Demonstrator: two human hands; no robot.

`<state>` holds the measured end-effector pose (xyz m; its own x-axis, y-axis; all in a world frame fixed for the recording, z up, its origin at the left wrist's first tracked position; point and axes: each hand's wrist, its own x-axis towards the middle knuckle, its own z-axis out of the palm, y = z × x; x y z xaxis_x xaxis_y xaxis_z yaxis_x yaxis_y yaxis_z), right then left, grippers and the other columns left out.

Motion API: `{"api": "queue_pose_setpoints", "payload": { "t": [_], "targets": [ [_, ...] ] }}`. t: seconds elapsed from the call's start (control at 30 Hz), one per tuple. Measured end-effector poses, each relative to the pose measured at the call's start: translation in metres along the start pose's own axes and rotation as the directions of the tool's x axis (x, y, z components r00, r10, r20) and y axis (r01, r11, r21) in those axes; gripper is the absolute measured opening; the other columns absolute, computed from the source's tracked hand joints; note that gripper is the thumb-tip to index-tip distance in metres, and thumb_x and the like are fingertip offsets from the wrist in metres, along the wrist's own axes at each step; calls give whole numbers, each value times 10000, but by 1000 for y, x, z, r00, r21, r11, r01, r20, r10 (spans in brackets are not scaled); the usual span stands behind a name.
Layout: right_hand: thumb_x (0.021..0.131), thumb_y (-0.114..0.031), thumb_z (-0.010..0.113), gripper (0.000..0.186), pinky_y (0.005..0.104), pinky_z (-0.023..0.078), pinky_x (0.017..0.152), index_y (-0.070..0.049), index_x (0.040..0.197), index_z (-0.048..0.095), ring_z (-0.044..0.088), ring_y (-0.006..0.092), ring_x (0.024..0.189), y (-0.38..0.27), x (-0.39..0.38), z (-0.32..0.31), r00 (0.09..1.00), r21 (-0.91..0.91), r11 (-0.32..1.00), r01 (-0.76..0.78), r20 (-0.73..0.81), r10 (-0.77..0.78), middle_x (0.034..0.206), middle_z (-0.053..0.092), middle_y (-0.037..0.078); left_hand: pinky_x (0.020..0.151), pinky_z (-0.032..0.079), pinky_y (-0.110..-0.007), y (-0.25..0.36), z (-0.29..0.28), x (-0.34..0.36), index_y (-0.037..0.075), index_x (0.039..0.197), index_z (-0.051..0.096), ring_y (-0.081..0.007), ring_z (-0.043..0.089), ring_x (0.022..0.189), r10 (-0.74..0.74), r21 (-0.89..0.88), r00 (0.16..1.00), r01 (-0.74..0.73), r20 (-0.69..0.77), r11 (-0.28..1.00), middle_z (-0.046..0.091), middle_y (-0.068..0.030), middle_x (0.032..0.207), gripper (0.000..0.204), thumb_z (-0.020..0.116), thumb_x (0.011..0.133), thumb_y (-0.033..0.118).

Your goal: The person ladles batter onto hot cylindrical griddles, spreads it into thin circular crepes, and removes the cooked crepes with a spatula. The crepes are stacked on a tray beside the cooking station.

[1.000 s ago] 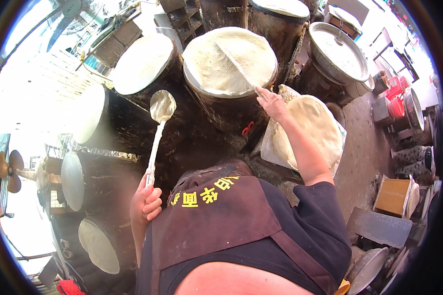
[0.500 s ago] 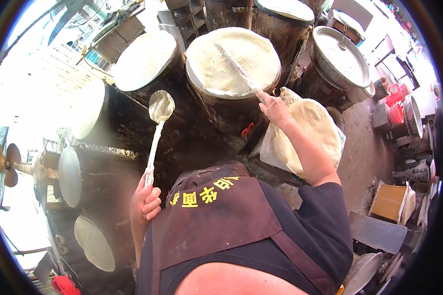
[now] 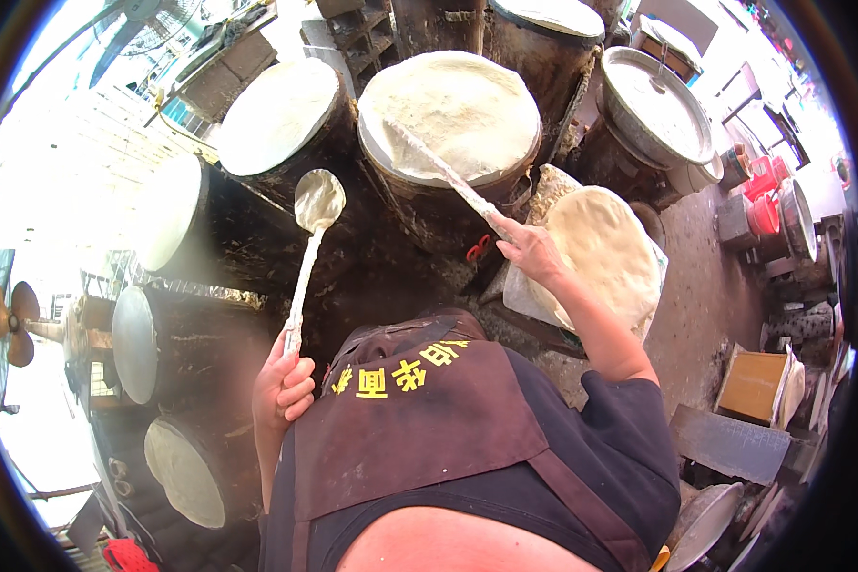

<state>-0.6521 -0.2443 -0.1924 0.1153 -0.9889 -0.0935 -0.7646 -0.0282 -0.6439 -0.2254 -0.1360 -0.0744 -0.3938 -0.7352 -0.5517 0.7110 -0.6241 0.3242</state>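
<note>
My left hand [image 3: 283, 389] is closed round the handle of a batter-coated ladle [image 3: 319, 200], whose bowl points up and away from me. In my right hand [image 3: 529, 248] I grip a long, pale-coated stick [image 3: 439, 167]; its far end rests on or just above the batter near the left rim. That pale, thick batter or dough [image 3: 453, 110] fills a dark round drum [image 3: 439, 205] in front of me. Beneath my right forearm is a round mass of smooth dough [image 3: 608, 253] on a flour-dusted board.
More dark drums with pale round tops [image 3: 278, 116] stand left and behind. A wide metal pan of white flour-like stuff [image 3: 656, 105] sits at the right. Fans [image 3: 14, 321] are at far left. A wooden box [image 3: 753, 384] and a metal sheet [image 3: 729, 446] lie at right.
My right hand has come toward me and down, and the stick's tip has slid from the middle of the batter toward the drum's left side. The ladle has barely shifted.
</note>
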Motion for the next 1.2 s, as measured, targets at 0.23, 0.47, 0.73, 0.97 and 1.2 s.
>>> {"api": "queue_pose_setpoints", "payload": {
  "t": [0.23, 0.47, 0.73, 0.97, 1.2],
  "targets": [
    [823, -123, 685, 548, 353, 448, 984, -90, 1345, 518, 592, 304, 1160, 10, 18, -9, 959, 197, 980, -24, -272, 78, 1237, 617, 187, 273, 307, -218, 1, -4, -4, 287, 1401, 356, -55, 263, 372, 27, 6, 999, -27, -28, 1000, 315, 11, 637, 395, 287, 1043, 136],
    [762, -44, 667, 635, 407, 444, 986, -57, 1365, 468, 585, 364, 1111, 47, 52, -5, 938, -105, 992, -67, -345, 27, 1176, 621, 218, 270, 305, -214, 3, 1, -3, 281, 1412, 332, -50, 266, 367, 32, 15, 999, -31, -39, 999, 323, 13, 631, 407, 296, 1037, 130],
    [802, -45, 585, 636, 457, 504, 809, -273, 1382, 461, 636, 376, 920, 37, 60, -13, 988, -181, 980, -81, -148, 54, 985, 642, 226, 267, 300, -211, 2, 3, -1, 273, 1415, 326, -47, 264, 364, 54, 47, 996, -51, -74, 998, 322, 12, 625, 408, 293, 1035, 127],
    [823, -128, 668, 560, 449, 515, 809, -242, 1342, 493, 657, 367, 932, 44, 99, -18, 992, -389, 921, -34, -125, -16, 997, 663, 212, 295, 324, -202, 3, 17, 1, 249, 1489, 223, -53, 304, 384, 153, 287, 986, -130, -59, 949, 350, -8, 642, 513, 367, 1018, 105],
    [841, -129, 649, 593, 452, 516, 773, -175, 1388, 425, 653, 369, 898, 33, 99, -31, 987, -440, 896, -55, -162, -19, 960, 658, 210, 308, 311, -190, 1, 28, 7, 241, 1516, 188, -49, 308, 399, 82, 443, 996, -55, -42, 895, 368, -14, 661, 574, 410, 1008, 96]
  ]
}}
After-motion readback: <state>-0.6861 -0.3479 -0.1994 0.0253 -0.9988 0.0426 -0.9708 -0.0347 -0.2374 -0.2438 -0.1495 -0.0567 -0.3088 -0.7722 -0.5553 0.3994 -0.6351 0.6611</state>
